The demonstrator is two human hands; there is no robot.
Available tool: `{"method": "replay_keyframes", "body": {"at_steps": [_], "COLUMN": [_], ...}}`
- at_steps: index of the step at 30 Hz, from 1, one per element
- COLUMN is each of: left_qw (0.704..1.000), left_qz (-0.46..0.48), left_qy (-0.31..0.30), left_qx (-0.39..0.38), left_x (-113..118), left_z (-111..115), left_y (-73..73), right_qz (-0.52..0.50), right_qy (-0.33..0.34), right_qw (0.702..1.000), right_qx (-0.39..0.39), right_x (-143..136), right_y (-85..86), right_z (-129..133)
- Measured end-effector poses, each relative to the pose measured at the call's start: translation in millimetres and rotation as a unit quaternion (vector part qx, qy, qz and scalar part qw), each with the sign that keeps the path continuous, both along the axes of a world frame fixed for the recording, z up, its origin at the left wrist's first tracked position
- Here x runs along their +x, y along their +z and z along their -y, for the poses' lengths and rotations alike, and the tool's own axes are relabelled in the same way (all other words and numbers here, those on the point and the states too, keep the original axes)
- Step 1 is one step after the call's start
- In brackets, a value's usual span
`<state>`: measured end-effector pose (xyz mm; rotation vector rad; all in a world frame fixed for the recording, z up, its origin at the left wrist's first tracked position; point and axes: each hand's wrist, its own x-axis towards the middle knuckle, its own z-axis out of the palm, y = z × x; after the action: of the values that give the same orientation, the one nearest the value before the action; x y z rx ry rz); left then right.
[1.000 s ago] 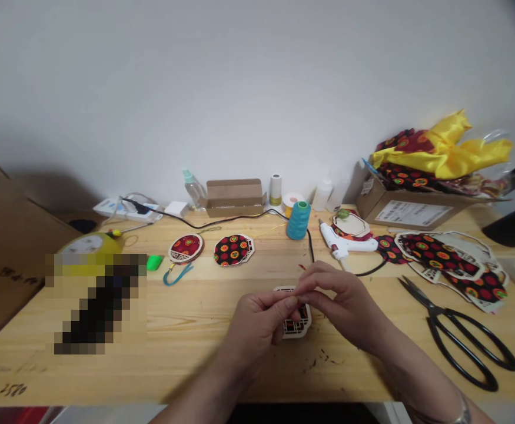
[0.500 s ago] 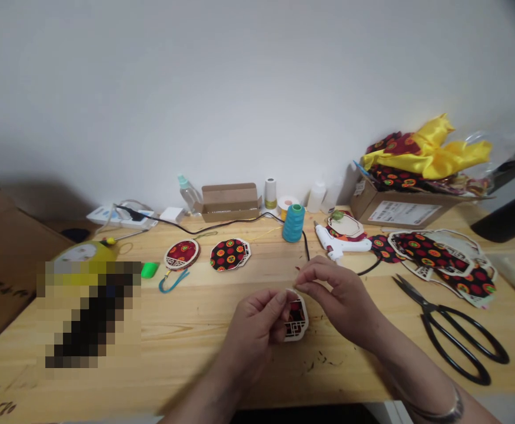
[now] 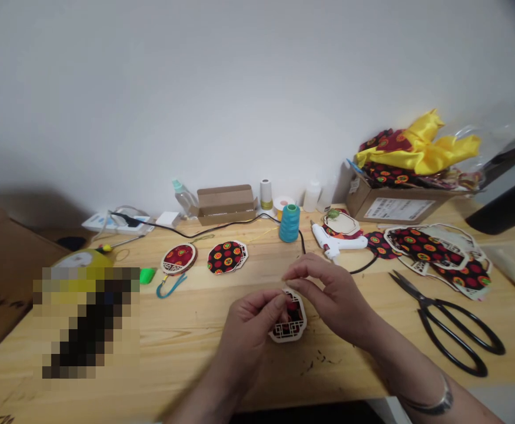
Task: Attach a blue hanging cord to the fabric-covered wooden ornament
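In the head view my left hand (image 3: 255, 318) pinches a small octagonal ornament (image 3: 290, 333) by its left side. The ornament has a pale cut-out lattice frame over dark red patterned fabric. My right hand (image 3: 328, 294) is closed in a pinch at the ornament's top edge, and whatever lies between its fingertips is too small to make out. Behind the hands stands a cone of teal thread (image 3: 289, 224). A finished-looking patterned octagonal piece (image 3: 226, 258) and a round ornament (image 3: 179, 259) with a teal cord (image 3: 171, 287) lie to the left.
Black-handled scissors (image 3: 449, 330) lie at the right, beside patterned frames (image 3: 434, 250). A white glue gun (image 3: 341, 241) rests behind my right hand. Along the wall are a small open box (image 3: 226, 205), bottles (image 3: 312, 196) and a carton (image 3: 398, 206) with fabric. Dark scraps (image 3: 321, 359) litter the front.
My right hand has moved slightly left, its fingertips now over the ornament's top edge. More of the ornament's front shows beside my left fingers. The view has shifted a little.
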<state>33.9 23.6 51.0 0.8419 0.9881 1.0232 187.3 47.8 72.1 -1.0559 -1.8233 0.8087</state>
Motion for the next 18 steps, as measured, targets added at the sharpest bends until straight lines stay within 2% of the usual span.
{"method": "replay_keyframes", "body": {"at_steps": [4,7,11,18], "left_qw": [0.988,0.977,0.98,0.984], "left_qz": [-0.082,-0.117,-0.074,0.014], "left_qy": [0.086,0.123,0.14,0.147], "left_qx": [0.099,0.128,0.121,0.099], "left_x": [-6,-9,-7,-7], "left_z": [-3,-8,-11,-10], "left_y": [2.8,6.7,11.7,15.6], "right_qz": [-0.042,-0.071,-0.127,-0.145], "right_qy": [-0.022,0.007,0.097,0.171], "right_qw": [0.999,0.996,0.982,0.962], "right_qx": [-0.026,-0.057,-0.1,-0.157], "right_x": [-1,-5,-18,-29], "right_y": [0.7,4.6,9.2,9.2], "right_z": [-2,-3,-2,-1]}}
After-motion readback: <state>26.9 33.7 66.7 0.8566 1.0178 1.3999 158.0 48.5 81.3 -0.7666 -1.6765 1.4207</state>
